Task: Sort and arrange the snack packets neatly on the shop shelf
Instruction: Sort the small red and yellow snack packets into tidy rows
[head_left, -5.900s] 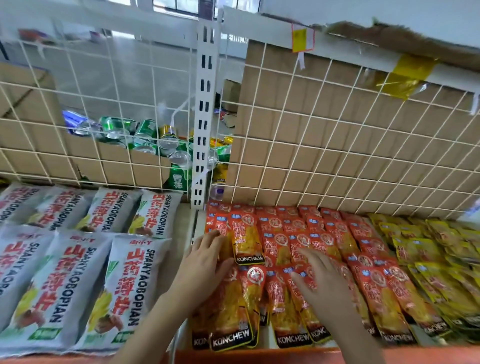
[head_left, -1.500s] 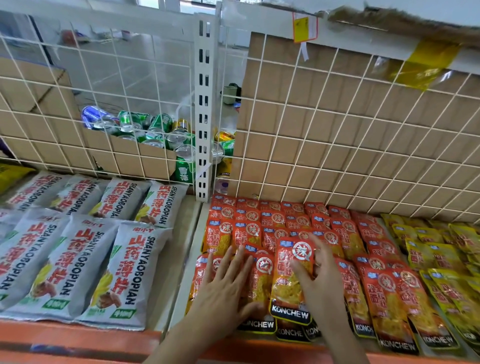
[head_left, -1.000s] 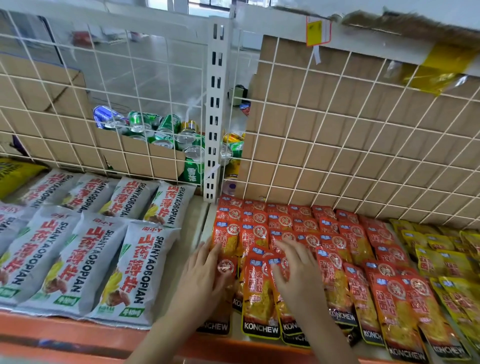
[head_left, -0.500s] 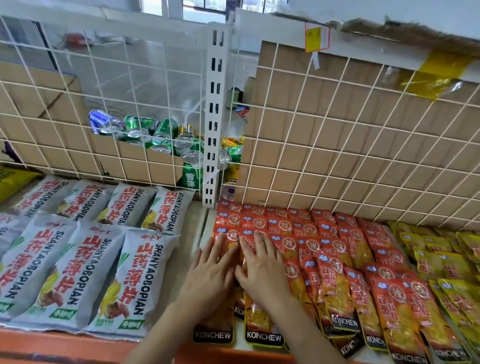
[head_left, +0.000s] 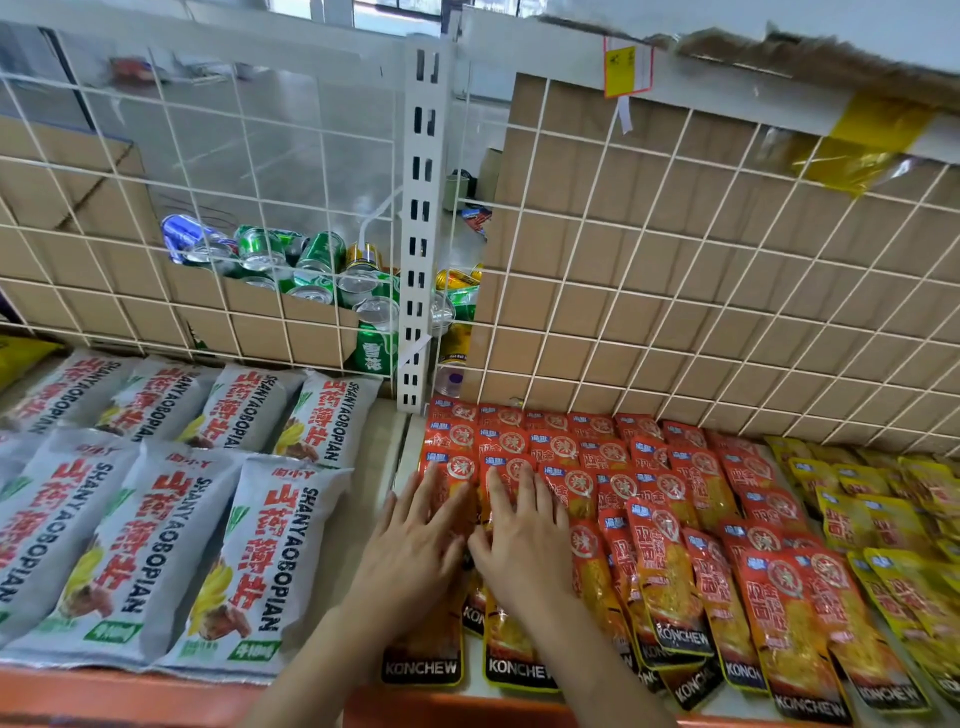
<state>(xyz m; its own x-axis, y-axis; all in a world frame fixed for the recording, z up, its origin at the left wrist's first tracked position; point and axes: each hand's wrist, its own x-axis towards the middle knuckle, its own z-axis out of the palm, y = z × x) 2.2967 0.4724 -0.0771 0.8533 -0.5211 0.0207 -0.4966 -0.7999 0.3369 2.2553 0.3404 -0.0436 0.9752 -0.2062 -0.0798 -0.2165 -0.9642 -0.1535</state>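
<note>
Several red KONCHEW snack packets (head_left: 670, 525) lie in overlapping rows on the shelf's right section. My left hand (head_left: 415, 540) lies flat with fingers spread on the leftmost column of red packets. Right beside it, my right hand (head_left: 519, 540) lies flat on the neighbouring column, thumbs nearly touching. Two front packets (head_left: 470, 660) stick out from under my wrists at the shelf's front edge. Neither hand grips anything.
Grey SHANYAOBOPIAN bags (head_left: 156, 519) fill the left section. Yellow packets (head_left: 883, 519) lie at the far right. A white wire grid (head_left: 649, 291) backed by cardboard closes the rear, with a slotted upright (head_left: 421, 234) and drink cans (head_left: 311, 270) behind. An orange shelf lip (head_left: 130, 696) runs along the front.
Over the last seconds both hands shifted from the middle columns to the leftmost red packets and came together side by side. In the last half second they barely moved.
</note>
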